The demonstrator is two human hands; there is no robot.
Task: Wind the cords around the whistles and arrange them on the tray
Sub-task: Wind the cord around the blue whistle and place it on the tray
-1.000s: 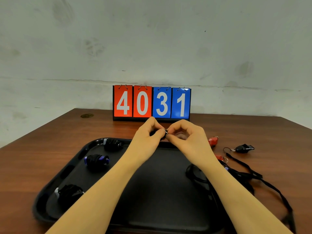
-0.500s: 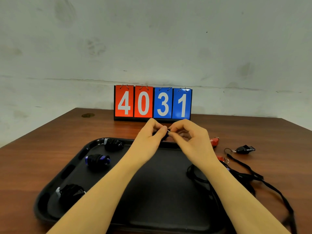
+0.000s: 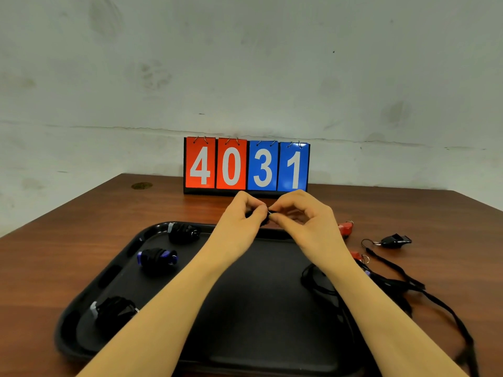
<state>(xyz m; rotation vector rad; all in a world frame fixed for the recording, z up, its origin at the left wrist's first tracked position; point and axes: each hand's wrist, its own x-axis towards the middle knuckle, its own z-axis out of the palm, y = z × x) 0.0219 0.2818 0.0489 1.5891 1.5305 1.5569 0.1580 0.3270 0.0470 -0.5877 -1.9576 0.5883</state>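
Whistle (image 3: 263,216) pinched between both hands, left hand (image 3: 239,221), right hand (image 3: 302,221), above tray (image 3: 152,232)

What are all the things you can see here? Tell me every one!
Wound whistles: three, black cords, left side of the tray.
Tray: one, black, on the table.
Held whistle: one, dark, between both hands.
Black whistle: one, on the table, right.
Red whistles: two, right of the tray.
Loose cords: black, tangled, right.
Scoreboard: one, red and blue, reads 4031.
Table: one, brown.
Left hand, right hand: both pinch the held whistle.
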